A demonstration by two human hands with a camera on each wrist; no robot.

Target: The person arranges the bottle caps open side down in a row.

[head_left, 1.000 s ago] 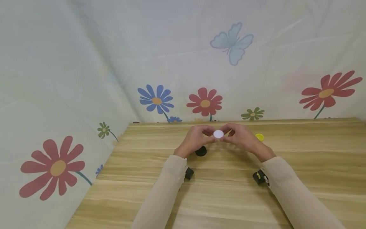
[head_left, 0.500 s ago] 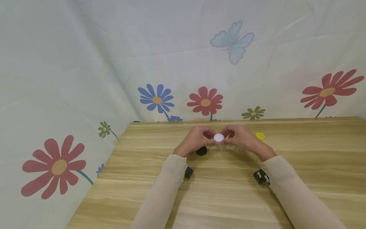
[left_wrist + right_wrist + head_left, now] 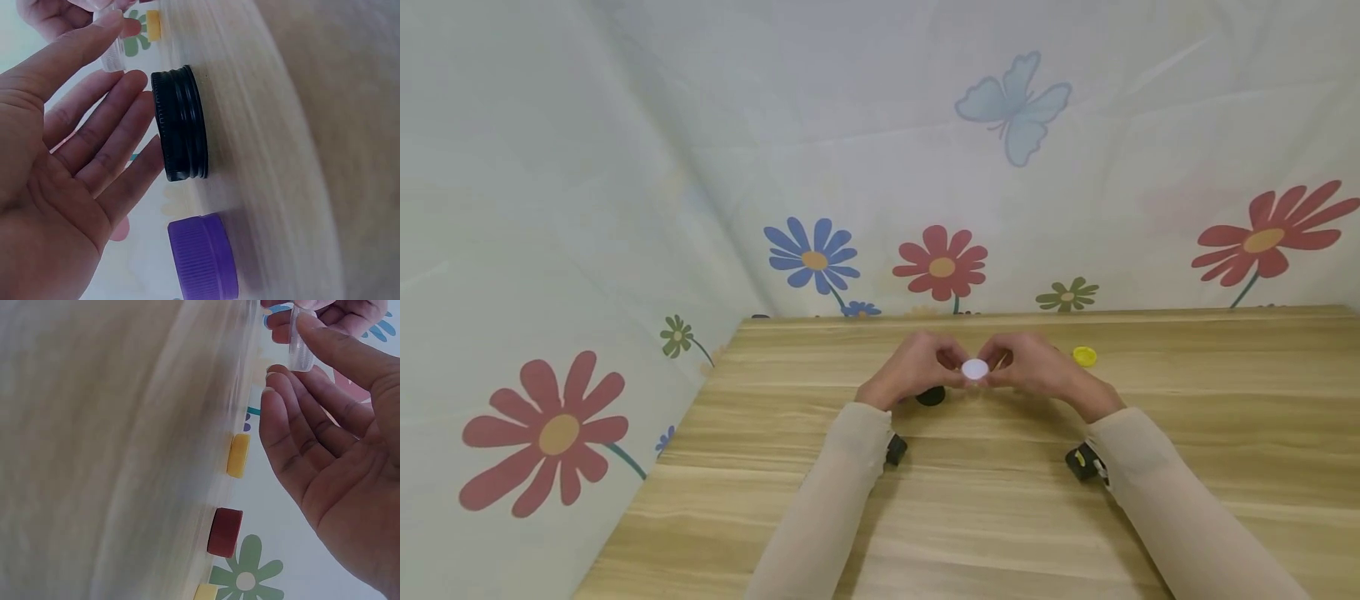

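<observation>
Between my two hands is a round white translucent cap (image 3: pixel 975 369) with a finely ribbed side. My left hand (image 3: pixel 917 367) pinches its left edge between thumb and fingers, and my right hand (image 3: pixel 1033 364) pinches the opposite edge. In the right wrist view the clear cap (image 3: pixel 302 350) stands edge-on between the fingertips. Below the left hand lies a black screw lid (image 3: pixel 180 125), partly covered by that hand in the head view. A purple ribbed bottle cap (image 3: pixel 203 256) stands beside the black lid in the left wrist view.
On the wooden table (image 3: pixel 1000 517), a yellow cap (image 3: pixel 1084 357) lies behind the right hand. The right wrist view has a dark red cap (image 3: pixel 225 532) between an orange-yellow cap (image 3: pixel 238 455) and a pale yellow one (image 3: pixel 206 592). A flower-printed cloth (image 3: pixel 850 125) rises behind the table.
The white cap has come down a little in the head view, nearer the wearer, with the fingertips of both hands still pinching it. The forearms have barely moved.
</observation>
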